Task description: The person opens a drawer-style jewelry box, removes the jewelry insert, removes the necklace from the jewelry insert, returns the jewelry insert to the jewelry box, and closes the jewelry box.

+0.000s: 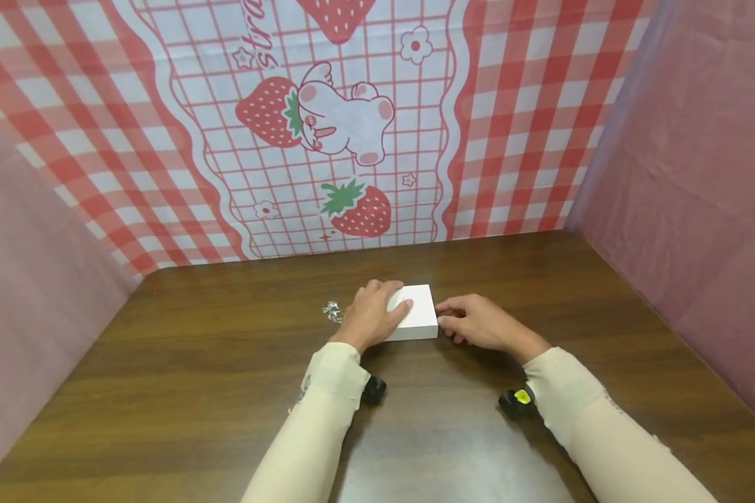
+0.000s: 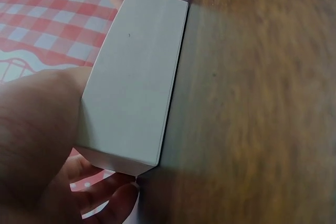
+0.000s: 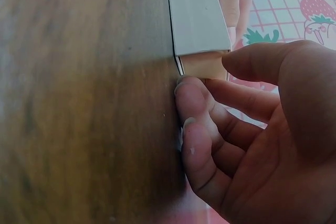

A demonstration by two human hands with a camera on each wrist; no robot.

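A flat white box [image 1: 418, 311] lies on the wooden table, its long near side [image 2: 134, 77] plain in the left wrist view. Across its left part lies my left hand [image 1: 368, 314], thumb on the top and fingers curled down past the left end. My right hand [image 1: 478, 321] is at the other end. Its thumb touches the upper corner of the tan-looking end face [image 3: 202, 65], and its curled fingertips [image 3: 189, 95] meet the lower edge. Left of the left hand sits a small bunch of shiny, clear or silvery pieces [image 1: 332, 311].
The brown wooden table [image 1: 226, 405] stretches out around the box. Behind it hangs a red-and-white checked cloth [image 1: 522, 105] with strawberries, and a pink cloth [image 1: 698, 209] covers the right side. Black wrist cameras [image 1: 375, 390] are strapped under both sleeves.
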